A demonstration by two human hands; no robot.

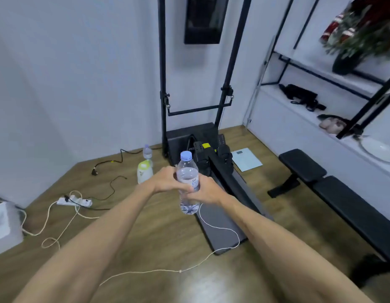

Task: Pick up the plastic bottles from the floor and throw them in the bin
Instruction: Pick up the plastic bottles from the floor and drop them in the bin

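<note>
- Head view: I hold one clear bottle (188, 182) upright in front of me, well above the floor (146, 248), its cap on top.
- My left hand (168, 181) wraps its middle from the left, and my right hand (204, 192) curls round it lower down from the right, so both hands are grasping the same bottle.
- That one is picked up but not binned, and no bin shows anywhere in this view (I judge it lies outside the frame).
- Two more stand on the floor by the wall: a green bottle (145, 171) and, just behind it, a small clear bottle (147, 151).
- So I judge the task at an early stage: one bottle in hand, two waiting, none visibly thrown away.
- A power strip (74, 202) and a loose cord (220, 228) lie on the floor near my path.
</note>
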